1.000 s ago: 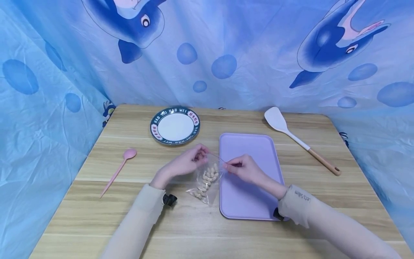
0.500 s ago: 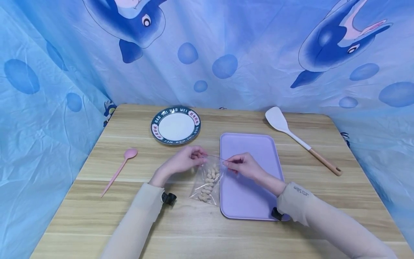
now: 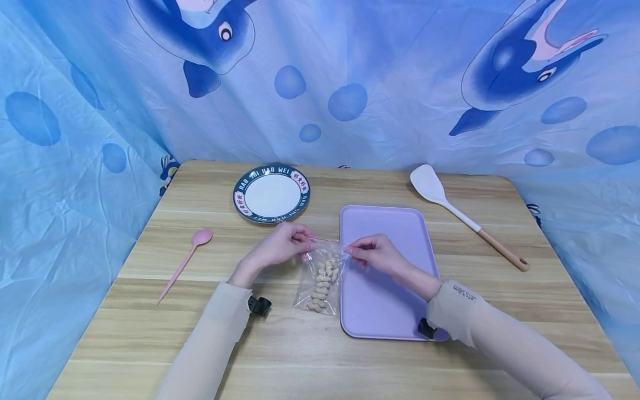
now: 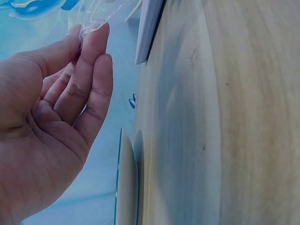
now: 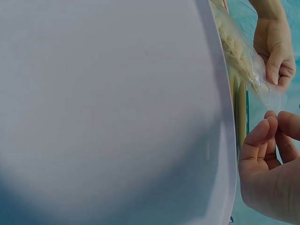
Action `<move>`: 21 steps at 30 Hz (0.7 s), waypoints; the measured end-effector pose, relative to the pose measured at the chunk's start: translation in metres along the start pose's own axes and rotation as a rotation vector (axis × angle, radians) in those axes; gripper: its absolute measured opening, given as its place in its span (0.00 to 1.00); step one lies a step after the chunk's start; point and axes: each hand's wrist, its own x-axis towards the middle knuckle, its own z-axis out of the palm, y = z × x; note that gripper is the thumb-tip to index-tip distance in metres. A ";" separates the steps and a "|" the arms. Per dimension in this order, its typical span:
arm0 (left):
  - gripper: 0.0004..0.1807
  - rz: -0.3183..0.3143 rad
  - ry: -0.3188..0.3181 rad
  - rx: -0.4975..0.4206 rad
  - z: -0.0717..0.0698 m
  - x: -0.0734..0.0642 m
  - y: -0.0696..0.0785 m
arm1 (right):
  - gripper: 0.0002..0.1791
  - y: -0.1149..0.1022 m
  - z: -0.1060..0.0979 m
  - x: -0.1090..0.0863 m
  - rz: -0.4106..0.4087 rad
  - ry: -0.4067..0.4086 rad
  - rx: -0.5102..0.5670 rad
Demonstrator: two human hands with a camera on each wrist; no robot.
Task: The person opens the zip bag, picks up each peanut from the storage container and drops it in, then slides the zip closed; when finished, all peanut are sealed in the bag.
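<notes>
A clear plastic zip bag [image 3: 320, 283] with several unshelled peanuts [image 3: 322, 286] inside hangs between my two hands, just left of the purple tray. My left hand [image 3: 281, 244] pinches the bag's top left corner between thumb and fingertips. At the top right corner, the thumb and forefinger of my right hand [image 3: 377, 256] pinch the edge, over the tray's left side. The top edge is stretched straight between them. In the left wrist view, a bit of clear film [image 4: 95, 24] shows at the fingertips. In the right wrist view, the peanut-filled bag [image 5: 241, 56] slants between both hands.
The purple tray [image 3: 385, 311] lies under my right forearm. Behind my left hand is a white plate [image 3: 272, 195] with a dark green patterned rim. A pink spoon [image 3: 187, 258] lies at the left, and a white spatula [image 3: 442, 205] with a wooden handle at the back right.
The bag has turned from slanted to nearly straight, facing up more flatly. My left hand has shifted slightly left and down, drawing the top edge taut. My right hand has barely moved.
</notes>
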 end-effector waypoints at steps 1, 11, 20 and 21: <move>0.09 0.001 0.002 0.001 0.000 0.000 0.000 | 0.14 0.000 0.000 0.000 -0.003 0.001 -0.001; 0.08 -0.028 0.011 -0.058 -0.003 -0.001 0.001 | 0.12 -0.007 0.000 -0.001 -0.030 0.040 -0.005; 0.06 0.002 0.015 -0.177 -0.008 -0.005 0.010 | 0.11 -0.014 0.001 0.002 -0.115 0.084 0.011; 0.06 0.010 0.016 -0.172 -0.009 -0.005 0.010 | 0.11 -0.015 0.001 0.002 -0.122 0.088 0.024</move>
